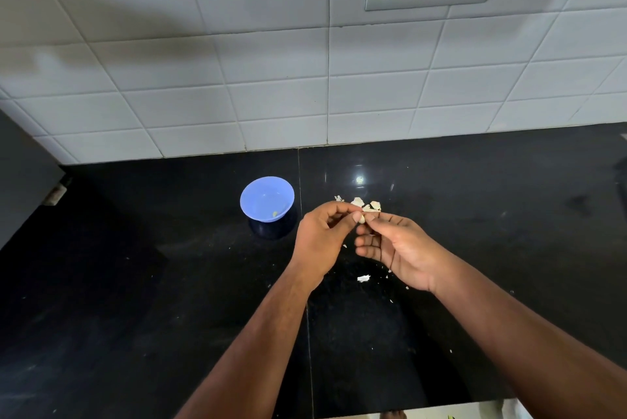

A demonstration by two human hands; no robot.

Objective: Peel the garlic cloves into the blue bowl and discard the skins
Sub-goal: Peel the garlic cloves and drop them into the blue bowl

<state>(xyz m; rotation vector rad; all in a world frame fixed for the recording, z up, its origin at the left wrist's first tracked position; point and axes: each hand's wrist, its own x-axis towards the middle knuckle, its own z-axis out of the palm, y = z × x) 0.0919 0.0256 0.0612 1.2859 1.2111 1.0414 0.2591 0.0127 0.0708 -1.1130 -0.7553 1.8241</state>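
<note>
Both hands, left hand (320,235) and right hand (395,249), pinch one roughly upright garlic clove (362,218).

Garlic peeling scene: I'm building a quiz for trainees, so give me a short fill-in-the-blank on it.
1. Both hands pinch one garlic ____.
2. The blue bowl stands to the ____ of the left hand.
3. Loose skins lie on the ____ countertop, beyond the right hand.

Missing words: clove; left; black
</note>
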